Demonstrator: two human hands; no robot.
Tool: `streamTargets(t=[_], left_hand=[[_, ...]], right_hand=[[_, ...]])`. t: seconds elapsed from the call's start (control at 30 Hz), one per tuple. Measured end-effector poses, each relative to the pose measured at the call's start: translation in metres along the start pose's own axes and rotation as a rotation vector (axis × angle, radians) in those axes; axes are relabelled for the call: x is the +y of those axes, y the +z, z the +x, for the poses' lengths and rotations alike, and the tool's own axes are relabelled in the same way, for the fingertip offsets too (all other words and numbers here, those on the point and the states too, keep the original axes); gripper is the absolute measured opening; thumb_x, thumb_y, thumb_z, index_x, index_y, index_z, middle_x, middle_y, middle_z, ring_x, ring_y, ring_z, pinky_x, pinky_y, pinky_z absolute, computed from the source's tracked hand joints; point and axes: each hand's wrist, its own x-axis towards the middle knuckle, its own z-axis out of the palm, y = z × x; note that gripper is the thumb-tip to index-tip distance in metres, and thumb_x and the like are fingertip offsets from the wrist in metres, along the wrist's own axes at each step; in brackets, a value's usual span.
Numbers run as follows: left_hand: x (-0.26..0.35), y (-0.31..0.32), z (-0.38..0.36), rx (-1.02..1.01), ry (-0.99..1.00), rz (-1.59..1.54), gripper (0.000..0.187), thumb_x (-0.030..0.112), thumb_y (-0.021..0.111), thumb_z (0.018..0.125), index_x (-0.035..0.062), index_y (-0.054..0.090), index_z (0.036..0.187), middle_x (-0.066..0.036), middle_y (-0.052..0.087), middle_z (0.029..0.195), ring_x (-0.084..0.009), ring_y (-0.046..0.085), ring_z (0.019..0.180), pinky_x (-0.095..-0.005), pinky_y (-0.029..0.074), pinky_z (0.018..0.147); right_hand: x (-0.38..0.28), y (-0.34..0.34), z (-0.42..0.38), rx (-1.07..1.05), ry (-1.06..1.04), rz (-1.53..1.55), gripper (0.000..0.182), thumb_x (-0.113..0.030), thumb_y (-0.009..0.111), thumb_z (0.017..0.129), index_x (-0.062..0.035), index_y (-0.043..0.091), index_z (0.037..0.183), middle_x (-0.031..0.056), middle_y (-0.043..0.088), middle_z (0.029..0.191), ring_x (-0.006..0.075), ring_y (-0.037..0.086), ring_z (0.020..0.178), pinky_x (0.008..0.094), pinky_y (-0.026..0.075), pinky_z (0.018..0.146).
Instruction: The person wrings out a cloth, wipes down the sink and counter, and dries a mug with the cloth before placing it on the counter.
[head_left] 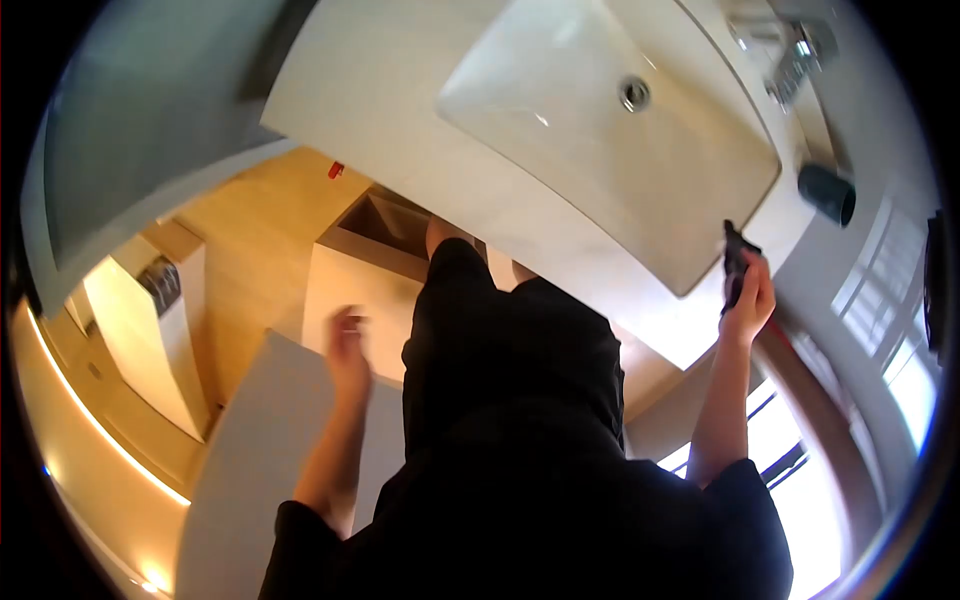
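Observation:
My right hand (752,300) is closed around a slim black object (737,262), whose kind I cannot make out. It is held at the right front corner of the white sink (620,170), over the pale countertop. My left hand (347,338) hangs in the air beside my left leg, away from the counter. Motion blurs its fingers, and nothing in it can be made out.
A chrome faucet (795,60) stands behind the sink, with a dark green cup (826,195) near it. The countertop (350,90) surrounds the basin. An open drawer or box (385,225) sits low near my feet. At right is a bright window (800,490).

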Motion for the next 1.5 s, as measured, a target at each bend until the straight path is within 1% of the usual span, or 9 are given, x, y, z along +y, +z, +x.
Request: streamTargets(t=[0.1,0.23,0.33,0.47,0.7,0.8,0.97,1.17,1.5], left_hand=[[0.068,0.048,-0.034,-0.705,0.147,-0.572,0.057,0.023,0.060,0.097,0.0032,0.041,0.147,-0.013,0.042,0.150,-0.0283,0.043,0.138,-0.0408,0.037,0.109],[0.113,0.073,-0.036,-0.408,0.099,-1.412,0.094,0.050,0.070,0.089,0.0123,0.016,0.156,-0.015,0.044,0.145,-0.0288,0.051,0.127,-0.0423,0.045,0.101],[0.101,0.017,-0.010,-0.147,-0.074,-1.451,0.051,0.036,0.057,0.098,0.0095,0.039,0.137,-0.009,0.058,0.095,-0.0189,0.055,0.068,-0.0341,0.048,0.060],[-0.023,-0.032,0.027,0.238,-0.152,-0.738,0.026,0.025,0.058,0.101,-0.0004,0.062,0.106,-0.002,0.059,0.077,-0.0095,0.053,0.066,-0.0241,0.043,0.058],[-0.323,-0.049,-0.025,0.495,-0.722,-0.623,0.017,0.016,0.055,0.099,0.0113,0.049,0.083,0.001,0.048,0.059,-0.0090,0.045,0.048,-0.0259,0.034,0.045],[-0.399,-0.020,-0.046,0.703,-0.680,-0.112,0.017,0.014,0.061,0.093,0.0015,0.059,0.104,-0.012,0.064,0.083,-0.0256,0.064,0.076,-0.0388,0.053,0.069],[-0.339,0.088,0.023,0.326,0.141,0.271,0.066,0.002,0.071,0.076,0.0068,0.050,0.139,-0.022,0.045,0.147,-0.0427,0.043,0.135,-0.0472,0.036,0.112],[-0.325,0.160,0.068,0.069,0.466,0.421,0.079,0.048,0.071,0.078,0.0144,0.048,0.146,-0.021,0.036,0.155,-0.0453,0.030,0.143,-0.0616,0.025,0.113],[-0.332,0.018,0.185,0.787,0.091,0.686,0.067,0.046,0.057,0.091,0.0161,0.043,0.149,-0.024,0.031,0.157,-0.0467,0.026,0.145,-0.0673,0.023,0.111]], right_hand=[[-0.108,0.084,-0.034,-0.459,-0.200,0.252,0.042,-0.032,0.051,0.102,0.0046,0.062,0.121,0.0163,0.059,0.123,0.0220,0.056,0.114,0.0339,0.046,0.091],[-0.247,0.189,-0.082,-1.376,-0.891,-0.181,0.054,-0.052,0.068,0.087,-0.0173,0.065,0.128,0.0218,0.034,0.156,0.0458,0.022,0.148,0.0669,0.022,0.112],[-0.269,0.218,-0.093,-1.202,-1.055,-0.080,0.054,-0.055,0.063,0.088,-0.0154,0.069,0.124,0.0221,0.039,0.154,0.0478,0.029,0.145,0.0654,0.019,0.113],[-0.279,0.239,-0.058,-1.110,-0.748,0.070,0.038,-0.026,0.054,0.096,0.0008,0.067,0.120,0.0215,0.059,0.134,0.0376,0.055,0.126,0.0432,0.041,0.107],[-0.210,0.254,-0.036,-0.921,-0.857,-0.064,0.029,-0.018,0.054,0.096,0.0021,0.068,0.111,0.0192,0.063,0.128,0.0372,0.058,0.122,0.0436,0.044,0.103],[-0.177,0.250,-0.043,-0.797,-0.984,-0.133,0.028,-0.018,0.053,0.096,0.0007,0.067,0.111,0.0207,0.062,0.130,0.0419,0.055,0.125,0.0473,0.043,0.104],[-0.131,0.229,-0.060,-0.716,-1.008,-0.302,0.034,-0.022,0.051,0.097,-0.0022,0.062,0.122,0.0238,0.054,0.139,0.0450,0.046,0.133,0.0505,0.038,0.109],[-0.122,0.222,-0.065,-0.726,-1.100,-0.376,0.044,-0.037,0.043,0.100,-0.0065,0.059,0.128,0.0238,0.048,0.145,0.0437,0.041,0.138,0.0550,0.031,0.114],[-0.160,0.268,-0.075,-0.858,-1.281,-0.269,0.049,-0.044,0.041,0.101,-0.0144,0.052,0.138,0.0216,0.038,0.154,0.0453,0.031,0.144,0.0614,0.024,0.116]])
